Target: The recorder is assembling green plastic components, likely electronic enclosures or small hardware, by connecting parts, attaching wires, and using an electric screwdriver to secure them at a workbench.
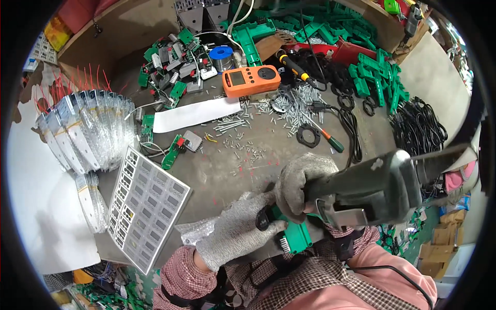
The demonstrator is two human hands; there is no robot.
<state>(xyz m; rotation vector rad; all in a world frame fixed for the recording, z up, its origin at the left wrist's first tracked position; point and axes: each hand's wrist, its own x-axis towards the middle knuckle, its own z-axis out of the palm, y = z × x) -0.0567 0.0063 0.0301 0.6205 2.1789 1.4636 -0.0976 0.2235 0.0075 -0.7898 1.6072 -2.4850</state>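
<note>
My left hand, in a grey knit glove, is closed on a green plastic housing with a row of white pins at one end. A black round piece shows by its fingers. My right hand, also gloved, has its fingers curled at the front end of a dark green power drill, right beside the housing. The drill covers part of that hand, and its tip is hidden. Clear plastic wrap lies beside my left wrist.
A printed label sheet and bagged metal strips lie left. Loose screws, an orange multimeter, a green-handled screwdriver, a solder spool and circuit boards lie beyond; black cables lie right.
</note>
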